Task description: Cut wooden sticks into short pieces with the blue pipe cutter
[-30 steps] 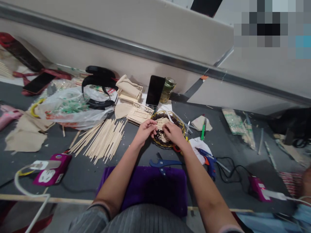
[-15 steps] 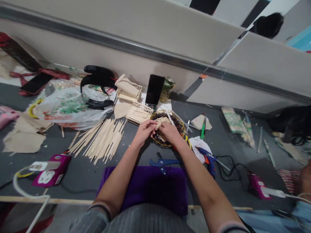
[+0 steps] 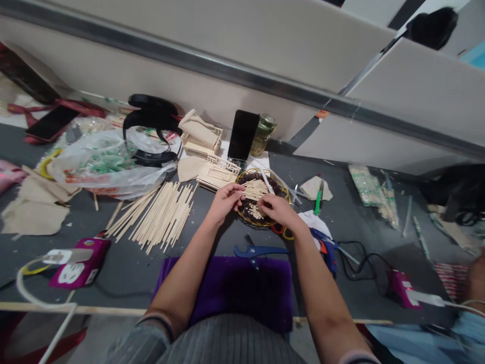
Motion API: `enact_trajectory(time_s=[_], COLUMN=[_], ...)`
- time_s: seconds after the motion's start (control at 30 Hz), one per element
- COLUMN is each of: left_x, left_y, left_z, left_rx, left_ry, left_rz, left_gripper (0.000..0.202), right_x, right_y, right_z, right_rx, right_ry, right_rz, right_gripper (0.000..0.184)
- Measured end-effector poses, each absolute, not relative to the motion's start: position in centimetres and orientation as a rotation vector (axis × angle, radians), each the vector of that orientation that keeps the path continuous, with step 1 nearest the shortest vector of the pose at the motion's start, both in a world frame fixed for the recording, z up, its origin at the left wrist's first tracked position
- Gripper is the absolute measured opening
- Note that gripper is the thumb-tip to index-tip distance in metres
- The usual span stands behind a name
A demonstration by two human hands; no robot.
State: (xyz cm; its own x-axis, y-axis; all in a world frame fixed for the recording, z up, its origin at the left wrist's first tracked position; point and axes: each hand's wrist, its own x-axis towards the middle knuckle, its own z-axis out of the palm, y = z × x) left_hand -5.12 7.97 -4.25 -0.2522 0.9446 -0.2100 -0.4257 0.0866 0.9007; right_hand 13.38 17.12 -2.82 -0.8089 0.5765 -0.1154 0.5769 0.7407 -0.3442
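Nearest to the body, a purple cloth [image 3: 223, 290] lies on the grey table [image 3: 210, 242], and a blue cutter [image 3: 265, 251] rests at its far edge. Beyond it, both hands are at a round dark basket [image 3: 281, 188] with a yellow rim. The left hand [image 3: 226, 203] is at the left side of the basket, its thumb and fingers bent toward each other; I cannot tell if they pinch something. The right hand [image 3: 280, 210] is above the right part, with curled fingers, and its grip also I cannot tell. Between the hands, short sticks [image 3: 254, 189] lie inside the basket, with small wooden bits [image 3: 256, 211] on their near side. To the left, long sticks [image 3: 162, 215] are spread on the table. Farther, just behind the basket, stand a black phone [image 3: 242, 135] and a green jar [image 3: 264, 134].
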Motion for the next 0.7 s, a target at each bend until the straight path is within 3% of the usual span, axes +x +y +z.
enact_trajectory(time_s=[0.23,0.47,0.7], left_x=[-4.9,-5.0,-5.1], left_y=[8.0,7.9,7.8], left_z=[-4.6,-4.5,-4.4], left_rx=[0.741,0.775,0.778], left_ry=[1.204,1.229,1.219], left_rz=[1.442,1.438,1.435], left_gripper=[0.031,0.027,0.03], right_x=[12.4,10.5,10.6], right_y=[16.6,16.1,14.9], right_z=[-2.6,-3.6,-2.6], right_rx=[1.095,1.14,1.36], right_ry=[2.905,2.853,2.976], right_rz=[-0.495,-0.403,-0.586], right_gripper=[0.016,0.017,0.025])
